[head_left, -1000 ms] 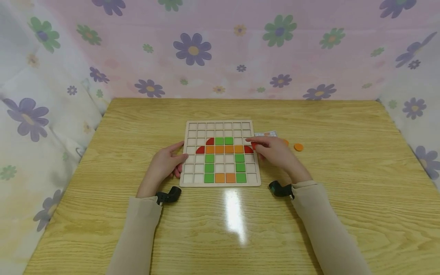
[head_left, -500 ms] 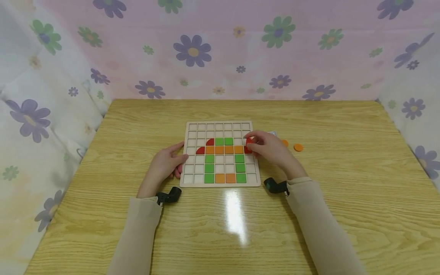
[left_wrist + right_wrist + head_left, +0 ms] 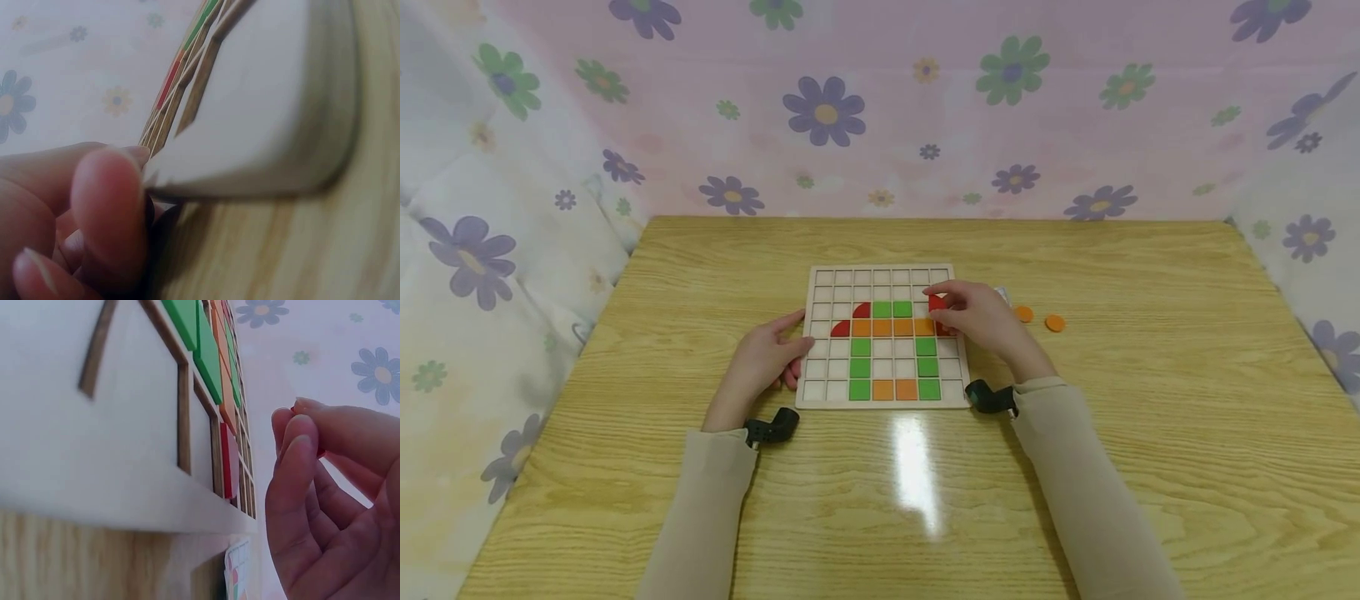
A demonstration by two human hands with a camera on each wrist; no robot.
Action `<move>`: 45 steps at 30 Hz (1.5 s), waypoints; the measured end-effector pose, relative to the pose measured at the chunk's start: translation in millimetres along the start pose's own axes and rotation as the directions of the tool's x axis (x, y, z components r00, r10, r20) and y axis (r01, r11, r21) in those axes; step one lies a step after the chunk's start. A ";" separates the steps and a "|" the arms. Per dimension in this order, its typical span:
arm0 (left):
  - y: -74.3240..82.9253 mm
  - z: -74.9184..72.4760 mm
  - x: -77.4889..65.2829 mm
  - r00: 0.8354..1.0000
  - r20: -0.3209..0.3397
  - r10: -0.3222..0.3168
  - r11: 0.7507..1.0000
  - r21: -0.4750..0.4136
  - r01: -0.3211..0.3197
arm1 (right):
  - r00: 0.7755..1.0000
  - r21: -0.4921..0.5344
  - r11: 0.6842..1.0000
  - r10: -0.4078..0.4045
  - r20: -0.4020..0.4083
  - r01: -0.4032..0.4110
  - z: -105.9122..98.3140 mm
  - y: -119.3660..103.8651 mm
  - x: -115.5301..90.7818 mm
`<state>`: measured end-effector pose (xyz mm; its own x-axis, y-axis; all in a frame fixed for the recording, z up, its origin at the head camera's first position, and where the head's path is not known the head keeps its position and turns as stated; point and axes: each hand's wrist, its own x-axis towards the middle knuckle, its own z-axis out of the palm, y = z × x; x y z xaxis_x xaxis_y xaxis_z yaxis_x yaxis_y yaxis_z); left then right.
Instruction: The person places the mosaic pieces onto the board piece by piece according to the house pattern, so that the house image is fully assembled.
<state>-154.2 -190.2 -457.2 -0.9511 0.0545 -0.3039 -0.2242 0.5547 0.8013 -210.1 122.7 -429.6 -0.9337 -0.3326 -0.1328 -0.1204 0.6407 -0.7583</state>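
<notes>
A pale wooden grid board [image 3: 883, 406] lies on the table, its cells partly filled with green and orange square tiles and red quarter-round tiles. Along its left edge rests my left hand [image 3: 762, 356], thumb and index finger extended against the rim; the left wrist view shows the thumb [image 3: 107, 200] right at the board's side. Over the right part of the grid, my right hand [image 3: 983, 318] pinches a red quarter-round tile [image 3: 936, 304] between thumb and fingertips. Only slivers of this tile show in the right wrist view. Another red tile [image 3: 945, 330] sits in the grid just below it.
Two orange round pieces [image 3: 1024, 314] lie on the table right of the board. A printed card [image 3: 239, 567] beside the board is mostly hidden by the right hand in the head view. A flowered cloth [image 3: 880, 108] hangs behind the table.
My right hand has moved left from the board's right edge to over the grid, carrying the red tile. The left hand stays at the board's left edge.
</notes>
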 end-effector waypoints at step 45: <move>0.4 0.0 0.7 1.000 -0.012 -0.014 1.000 0.008 0.014 | 0.995 -0.164 0.986 0.009 0.104 0.008 11.8 -5.6 20.3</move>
<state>-154.9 -190.0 -457.1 -0.9504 0.0365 -0.3089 -0.2362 0.5617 0.7929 -224.5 104.2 -435.6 -0.8948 -0.3965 -0.2052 -0.1815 0.7430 -0.6442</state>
